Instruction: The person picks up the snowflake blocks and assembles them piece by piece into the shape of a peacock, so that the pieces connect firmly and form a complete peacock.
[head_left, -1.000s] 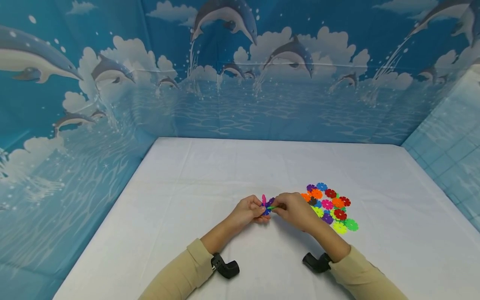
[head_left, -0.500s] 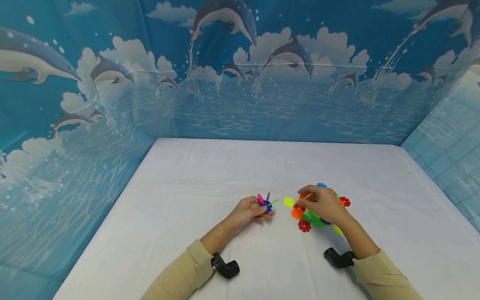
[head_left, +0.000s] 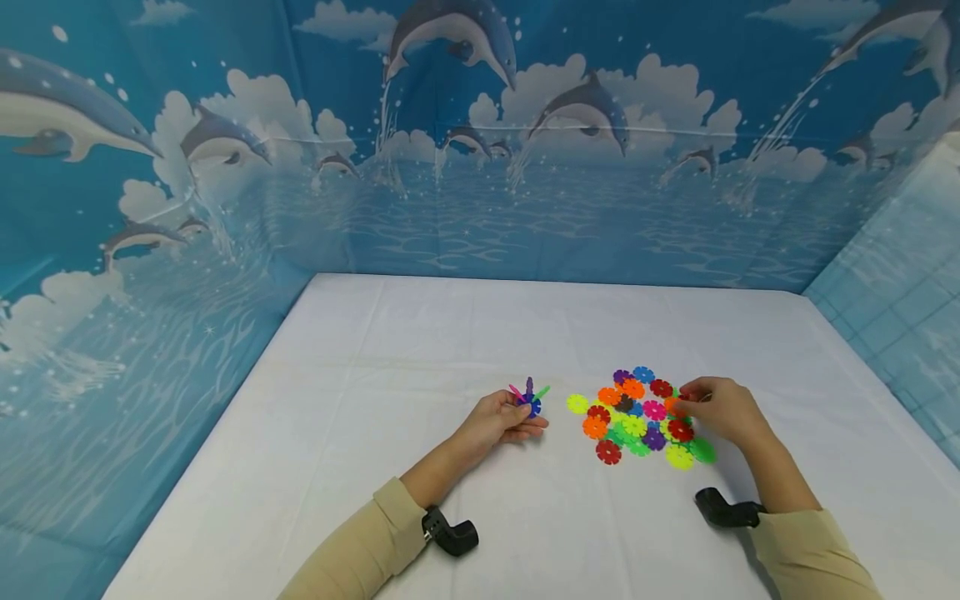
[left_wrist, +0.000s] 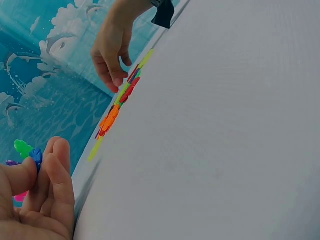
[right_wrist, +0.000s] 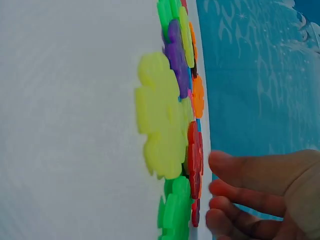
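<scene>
In the head view, my left hand (head_left: 501, 419) pinches a dark blue notched flower disc (head_left: 534, 407) between thumb and fingers. Slotted into that disc are a pink disc (head_left: 516, 392), a purple disc (head_left: 529, 386) and a green disc (head_left: 542, 392), fanning outward. The left wrist view shows the thumb pressed on the blue disc (left_wrist: 36, 157), other fingers extended behind it. My right hand (head_left: 723, 408) hovers at the right side of a loose disc pile, fingertips right by an orange disc (head_left: 671, 406) and a red disc (head_left: 681, 430). Nothing shows between its thumb and loosely bent fingers (right_wrist: 245, 195).
Several flat flower discs lie spread and overlapping on the white-covered table (head_left: 420, 333), among them a yellow disc (head_left: 577, 404) at the left and a green disc (head_left: 703, 451) at the right. Dolphin-printed curtains (head_left: 480, 217) stand behind and beside the table.
My right hand has left the built piece and travelled right across the pile to its far side. More discs now show on the pile's left. The left hand has turned its piece slightly.
</scene>
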